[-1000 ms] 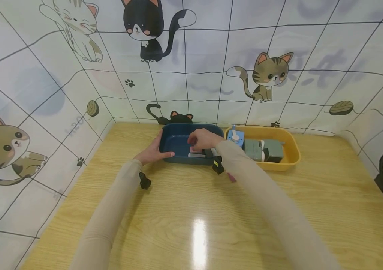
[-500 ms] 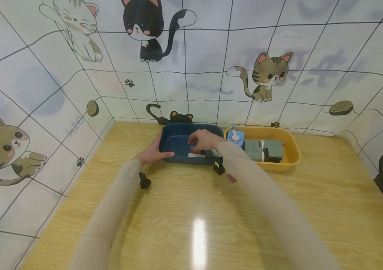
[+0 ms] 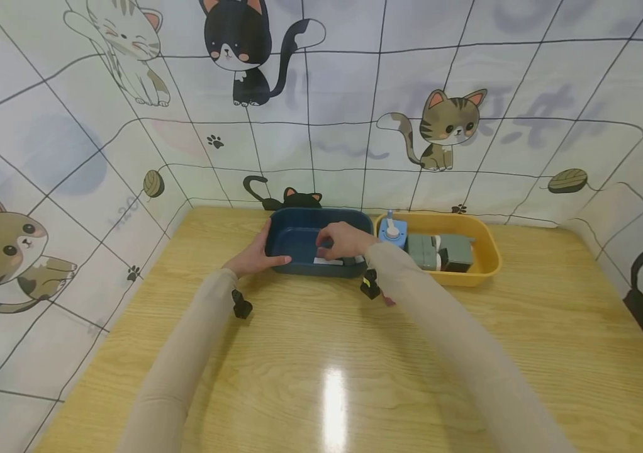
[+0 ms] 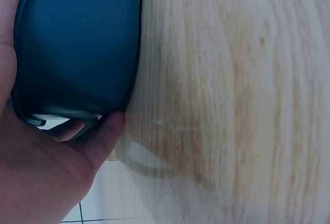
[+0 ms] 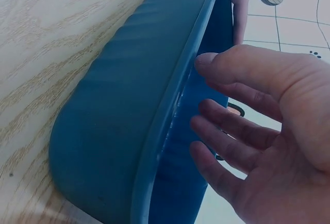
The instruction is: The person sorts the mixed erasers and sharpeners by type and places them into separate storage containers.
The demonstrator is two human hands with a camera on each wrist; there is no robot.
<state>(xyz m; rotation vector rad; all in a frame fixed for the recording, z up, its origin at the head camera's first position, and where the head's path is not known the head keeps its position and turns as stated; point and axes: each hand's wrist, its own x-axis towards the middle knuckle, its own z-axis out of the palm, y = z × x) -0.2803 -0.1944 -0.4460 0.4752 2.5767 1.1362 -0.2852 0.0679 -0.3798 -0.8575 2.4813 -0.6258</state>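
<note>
My left hand (image 3: 250,257) grips the left end of a dark blue plastic bin (image 3: 299,269), its thumb along the front rim and its fingers round the end. In the left wrist view, the thumb (image 4: 111,128) lies at the bin's edge. My right hand (image 3: 344,239) reaches over the bin's right half with loosely bent fingers. The right wrist view shows nothing between those fingers (image 5: 227,126), whose tips are just past the rim. Inside the bin, below this hand, lie a flat whitish strip (image 3: 329,262) and a dark grey piece (image 3: 350,260), partly covered.
A yellow bin (image 3: 488,251) stands right beside the blue one. It holds a blue block with a white knob (image 3: 392,234) and grey-green blocky pieces (image 3: 457,253). A small pink piece (image 3: 389,301) lies on the wooden table (image 3: 276,365) beside my right sleeve. A cat-print wall covering (image 3: 344,145) rises behind.
My right hand has lowered slightly inside the blue bin, and the pink piece seen under it a second ago is now hidden. The left hand keeps its hold. The head view has shifted slightly.
</note>
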